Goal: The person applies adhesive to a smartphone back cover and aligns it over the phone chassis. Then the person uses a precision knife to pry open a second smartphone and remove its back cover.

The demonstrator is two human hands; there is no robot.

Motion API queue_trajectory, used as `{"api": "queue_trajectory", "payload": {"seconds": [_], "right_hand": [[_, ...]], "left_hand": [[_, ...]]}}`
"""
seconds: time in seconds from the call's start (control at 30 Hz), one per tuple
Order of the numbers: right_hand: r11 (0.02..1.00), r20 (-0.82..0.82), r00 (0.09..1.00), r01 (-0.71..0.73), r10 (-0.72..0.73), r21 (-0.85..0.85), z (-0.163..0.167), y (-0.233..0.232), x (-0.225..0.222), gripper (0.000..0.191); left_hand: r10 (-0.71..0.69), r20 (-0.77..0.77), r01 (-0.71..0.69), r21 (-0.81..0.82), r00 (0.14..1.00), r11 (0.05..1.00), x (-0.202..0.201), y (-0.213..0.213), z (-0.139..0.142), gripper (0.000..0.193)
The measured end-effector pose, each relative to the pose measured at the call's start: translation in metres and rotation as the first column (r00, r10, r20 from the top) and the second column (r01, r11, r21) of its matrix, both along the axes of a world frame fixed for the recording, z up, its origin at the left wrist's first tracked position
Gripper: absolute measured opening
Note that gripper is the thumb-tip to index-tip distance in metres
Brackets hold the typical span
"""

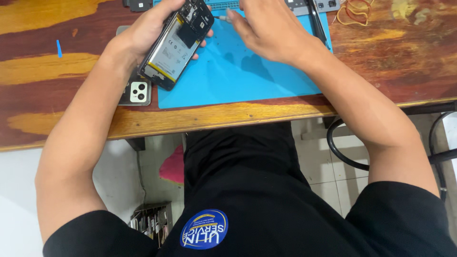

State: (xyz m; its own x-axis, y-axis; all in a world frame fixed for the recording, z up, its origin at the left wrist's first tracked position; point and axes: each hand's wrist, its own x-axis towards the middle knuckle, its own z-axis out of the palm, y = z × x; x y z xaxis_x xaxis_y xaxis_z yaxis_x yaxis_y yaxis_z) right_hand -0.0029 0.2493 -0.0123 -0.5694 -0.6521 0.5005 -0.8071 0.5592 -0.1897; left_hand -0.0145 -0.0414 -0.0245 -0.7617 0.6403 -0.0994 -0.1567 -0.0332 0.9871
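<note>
1. Holding an opened phone (178,43) up off the desk, the left hand (150,31) is wrapped round its far edge, fingers curled behind and the thumb side over the top, so it's closed firmly on it. Looks to me like it's tilted that way to turn the exposed insides toward the face and the other hand

2. The right hand (269,31) is loosely curled, fingertips pinched on a thin tool (222,18), probably a small screwdriver or tweezers, too small to say which. Its tip is aimed left at the upper end of the phone, just beside it; I can't tell if it's actually touching

3. The phone has its back off, with the pale battery and the dark board facing up. Its long axis runs diagonally: top end up and right toward the tool, bottom end down and left, toward the left wrist. It hangs over the left edge of the blue mat (238,76), not lying on it

4. My guess is the mat is there to catch small screws and protect the wooden desk (85,43), which would explain keeping the work over it

5. A second phone (137,91), grey with a square camera block, lies flat on the desk just beside the mat's left edge, partly under the held one

6. Further out: some rubber bands (354,12) at the top right, dark parts along the mat's far edge, and a small blue sliver (59,48) off to the left
</note>
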Motion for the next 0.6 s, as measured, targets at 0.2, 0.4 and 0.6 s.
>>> {"api": "queue_trajectory", "payload": {"seconds": [0.2, 0.4, 0.6], "right_hand": [[0.999, -0.041, 0.999, -0.033, 0.033, -0.001, 0.0, 0.001, -0.002, 0.04], [0.999, -0.034, 0.999, -0.007, 0.009, 0.054, -0.002, 0.004, -0.005, 0.033], [0.987, 0.15, 0.981, 0.11, -0.127, 0.118, 0.009, 0.016, -0.011, 0.024]], "left_hand": [[0.02, 0.003, -0.02, -0.024, 1.0, 1.0, 0.0, 0.002, 0.003, 0.059], [0.033, -0.03, -0.035, -0.048, 0.999, 0.998, 0.004, 0.003, 0.005, 0.06], [0.023, 0.005, -0.023, -0.032, 1.0, 0.999, 0.001, 0.003, 0.003, 0.06]]}}
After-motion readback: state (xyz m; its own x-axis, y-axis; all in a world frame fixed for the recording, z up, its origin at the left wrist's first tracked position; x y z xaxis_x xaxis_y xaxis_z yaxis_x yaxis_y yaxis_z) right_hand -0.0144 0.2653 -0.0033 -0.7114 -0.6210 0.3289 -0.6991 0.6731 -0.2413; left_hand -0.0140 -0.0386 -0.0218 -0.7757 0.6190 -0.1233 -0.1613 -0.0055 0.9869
